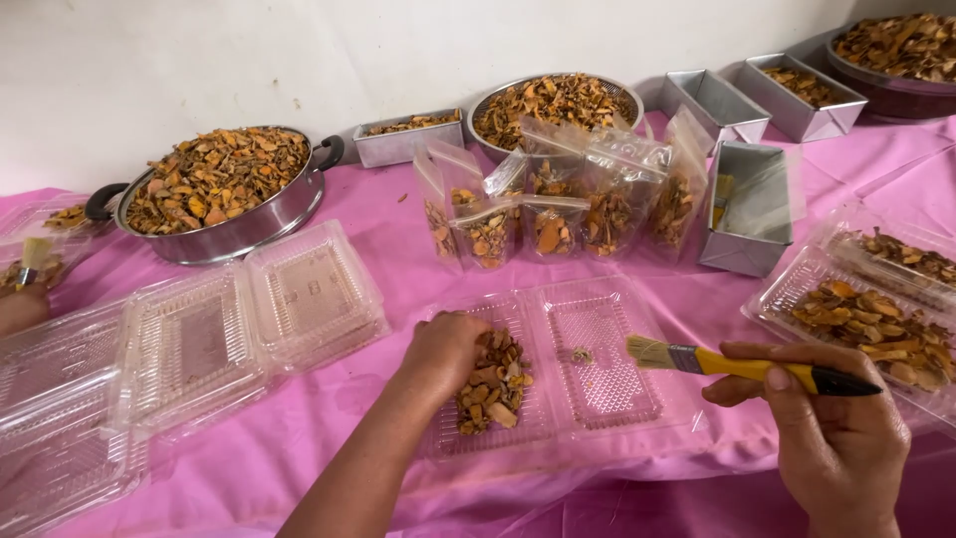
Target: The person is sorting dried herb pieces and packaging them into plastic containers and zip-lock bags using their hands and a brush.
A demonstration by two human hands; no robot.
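Can't see my left hand's (pixel 443 351) fingertips, buried in the dried pieces (pixel 495 384). Far-right bowl (pixel 896 60) cut by top and right edges. Near-left clear containers (pixel 60 438) run off frame. Another person's hand (pixel 20 307) at left edge mostly cropped. Small speck (pixel 582 354) in lid too small to identify.
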